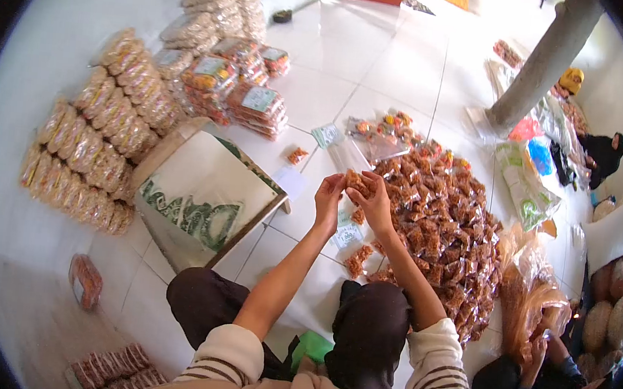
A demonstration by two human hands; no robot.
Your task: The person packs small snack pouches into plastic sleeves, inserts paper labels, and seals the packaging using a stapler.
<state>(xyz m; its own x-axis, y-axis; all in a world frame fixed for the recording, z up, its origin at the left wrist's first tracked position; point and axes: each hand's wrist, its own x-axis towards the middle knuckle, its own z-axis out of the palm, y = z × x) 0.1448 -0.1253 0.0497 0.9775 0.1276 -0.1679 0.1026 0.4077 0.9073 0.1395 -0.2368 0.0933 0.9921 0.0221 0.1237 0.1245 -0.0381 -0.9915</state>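
Observation:
Both my hands meet in front of me over the tiled floor, at the left edge of a big heap of small snack packets [442, 228]. Between them is one small clear packet of orange-brown snack [356, 181]. My left hand [330, 194] pinches its left side, and my right hand [372, 200] has its fingers on the right side. Flat clear bags [349, 157] and a green-and-white label card [327, 135] lie just beyond my hands. Another label card [347, 235] and loose packets [357, 261] are below them.
A wooden-edged box [211, 193] stands left of my arms. Stacked snack packs [111, 110] line the left wall. Filled bags [256, 104] sit beyond the box. At right are a large plastic bag [533, 288], a person's hand [537, 351] and a slanted pillar [541, 70].

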